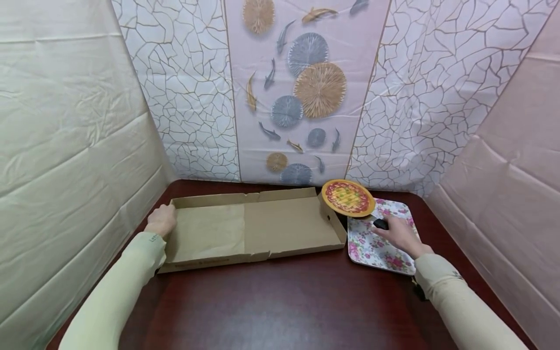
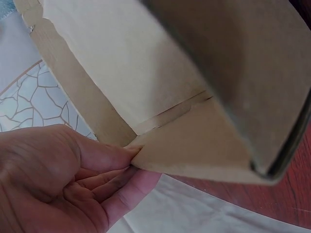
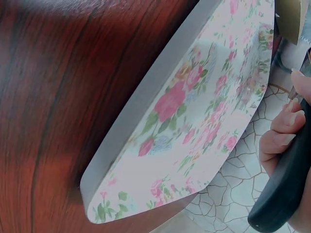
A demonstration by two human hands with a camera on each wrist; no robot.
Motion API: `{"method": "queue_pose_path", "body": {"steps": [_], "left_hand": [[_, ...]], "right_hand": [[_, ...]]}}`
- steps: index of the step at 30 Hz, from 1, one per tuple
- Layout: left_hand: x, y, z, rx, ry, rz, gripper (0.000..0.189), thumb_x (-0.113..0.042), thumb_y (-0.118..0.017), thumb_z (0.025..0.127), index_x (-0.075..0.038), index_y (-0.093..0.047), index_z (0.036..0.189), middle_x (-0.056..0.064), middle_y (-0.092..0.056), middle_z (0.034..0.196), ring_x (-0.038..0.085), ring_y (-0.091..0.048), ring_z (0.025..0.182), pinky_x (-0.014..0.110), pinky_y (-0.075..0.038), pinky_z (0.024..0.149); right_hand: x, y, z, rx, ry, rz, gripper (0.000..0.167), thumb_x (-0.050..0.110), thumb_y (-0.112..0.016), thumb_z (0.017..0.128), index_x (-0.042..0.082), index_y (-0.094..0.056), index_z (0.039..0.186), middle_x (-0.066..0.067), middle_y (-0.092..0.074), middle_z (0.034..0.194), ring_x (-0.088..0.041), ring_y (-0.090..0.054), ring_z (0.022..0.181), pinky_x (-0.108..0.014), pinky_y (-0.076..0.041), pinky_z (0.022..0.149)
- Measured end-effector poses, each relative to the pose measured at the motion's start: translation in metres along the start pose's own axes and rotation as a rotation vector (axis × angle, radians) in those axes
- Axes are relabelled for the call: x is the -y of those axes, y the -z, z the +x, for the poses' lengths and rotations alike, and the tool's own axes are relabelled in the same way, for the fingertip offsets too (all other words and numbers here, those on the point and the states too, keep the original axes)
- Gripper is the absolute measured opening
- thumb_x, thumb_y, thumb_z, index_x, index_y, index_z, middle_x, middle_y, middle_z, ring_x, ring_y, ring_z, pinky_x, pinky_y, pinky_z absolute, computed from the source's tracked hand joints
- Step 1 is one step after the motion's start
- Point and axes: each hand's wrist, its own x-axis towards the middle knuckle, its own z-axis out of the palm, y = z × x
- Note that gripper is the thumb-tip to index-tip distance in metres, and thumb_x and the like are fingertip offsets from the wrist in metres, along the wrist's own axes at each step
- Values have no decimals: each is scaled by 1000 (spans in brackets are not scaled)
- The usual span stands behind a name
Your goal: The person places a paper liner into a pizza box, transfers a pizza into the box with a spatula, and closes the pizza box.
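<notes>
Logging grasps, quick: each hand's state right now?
Left hand: closed, pinching the cardboard pizza box.
Right hand: closed, holding the black-handled server under the pizza.

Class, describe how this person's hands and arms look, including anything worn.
The left hand and right hand wear no gloves. The left sleeve and right sleeve are long and pale cream. Small dark markings, too small to read, show on the left cuff.
</notes>
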Motion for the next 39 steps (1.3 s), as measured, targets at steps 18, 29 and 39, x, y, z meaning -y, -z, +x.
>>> {"method": "queue_pose_path", "body": {"steps": [18, 29, 39], "left_hand": [[-4, 4, -6, -9, 5, 14, 31, -1, -40, 93, 16, -54, 116, 37, -58, 107, 49, -61, 93, 55, -53, 72], [-3, 2, -4, -7, 8, 15, 30, -1, -39, 94, 15, -56, 113, 36, -59, 104, 47, -62, 91, 53, -53, 69], [-1, 2, -2, -13, -8, 16, 28, -2, -41, 95, 14, -56, 111, 36, -58, 104, 47, -62, 91, 53, -53, 70]], "right_hand": [[12, -12, 11, -4, 31, 39, 30, 24, -70, 86, 4, -54, 70, -3, -49, 60, -13, -42, 50, -26, -34, 47], [24, -16, 16, 47, 8, 68, 29, 26, -69, 88, 3, -55, 77, -3, -49, 61, -14, -43, 49, -27, -35, 46], [38, -23, 23, 75, 4, 60, 26, 26, -68, 89, 2, -59, 84, -4, -50, 63, -13, -42, 50, -27, -35, 46]]}}
